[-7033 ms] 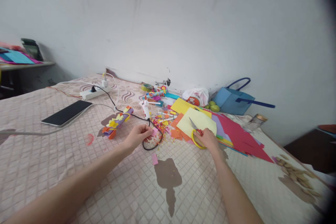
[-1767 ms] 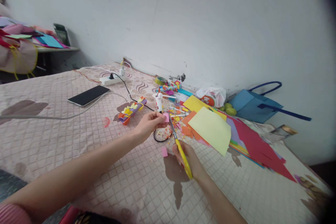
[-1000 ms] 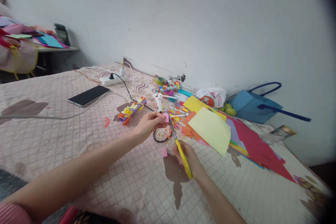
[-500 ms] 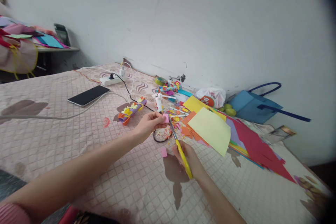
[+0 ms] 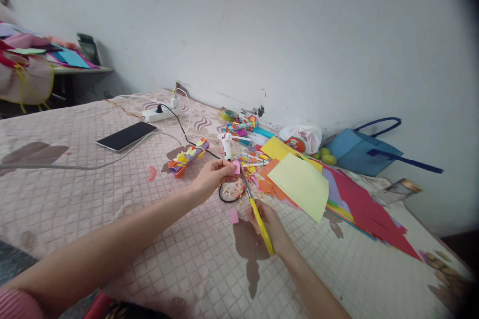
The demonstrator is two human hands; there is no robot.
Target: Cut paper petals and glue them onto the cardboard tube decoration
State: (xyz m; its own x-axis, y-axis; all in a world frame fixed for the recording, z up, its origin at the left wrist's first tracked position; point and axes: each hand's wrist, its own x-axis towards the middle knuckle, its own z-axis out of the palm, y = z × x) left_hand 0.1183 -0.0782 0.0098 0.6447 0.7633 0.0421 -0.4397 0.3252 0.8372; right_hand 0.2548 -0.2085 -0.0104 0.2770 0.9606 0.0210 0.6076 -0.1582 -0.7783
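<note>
One pink square (image 5: 237, 168) pinched in left hand (image 5: 212, 177); right hand (image 5: 274, 224) grips scissors (image 5: 259, 218), five o'clock: this close, a slip could nick fingers (image 5: 225, 171)!

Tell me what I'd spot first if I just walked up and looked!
Probably the yellow scissors in the right hand, their tips close to the pink paper pinched in the left hand. Next might be the big red sheet over on the right, and the blue bag behind it, near the wall.

Scissors (image 5: 266, 234) moved off pale sheet (image 5: 302, 185), now beside pinched pink paper (image 5: 237, 168)
</note>
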